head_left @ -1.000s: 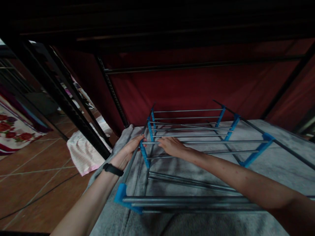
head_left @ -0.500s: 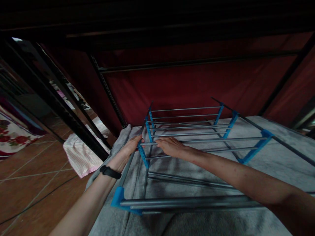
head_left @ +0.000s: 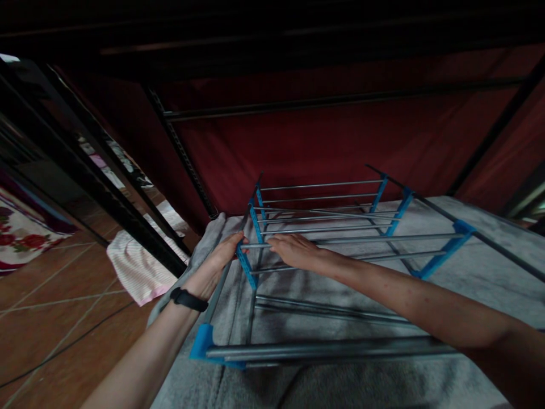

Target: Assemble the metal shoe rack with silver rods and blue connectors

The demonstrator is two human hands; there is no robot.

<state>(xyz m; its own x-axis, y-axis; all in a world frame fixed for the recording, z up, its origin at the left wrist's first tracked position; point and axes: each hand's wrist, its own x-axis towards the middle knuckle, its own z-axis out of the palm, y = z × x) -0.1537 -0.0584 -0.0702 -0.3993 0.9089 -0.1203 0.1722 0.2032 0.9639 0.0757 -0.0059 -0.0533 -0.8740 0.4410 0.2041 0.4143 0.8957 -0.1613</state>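
A metal rack frame [head_left: 340, 349] with grey tubes and blue plastic connectors lies on a grey blanket [head_left: 506, 295]. My left hand [head_left: 230, 248] is closed around the blue connector [head_left: 246, 266] at the left end of a cross tube. Just right of it, my right hand [head_left: 293, 250] has its fingers wrapped over that same cross tube [head_left: 374, 238]. Its fingertips are partly hidden behind the hand. A black band [head_left: 188, 299] is on my left wrist. Further blue connectors [head_left: 443, 250] join the tubes at the right side.
A dark red curtain [head_left: 323, 147] hangs behind the rack, crossed by a dark metal bar [head_left: 276, 108]. Dark posts [head_left: 106, 193] stand at the left. A striped cloth [head_left: 140, 267] hangs beside them above the tiled floor [head_left: 63, 307], where a thin cable [head_left: 72, 342] runs.
Both hands keep their hold at the left end of the cross tube. The view has shifted slightly; otherwise the rack looks the same.
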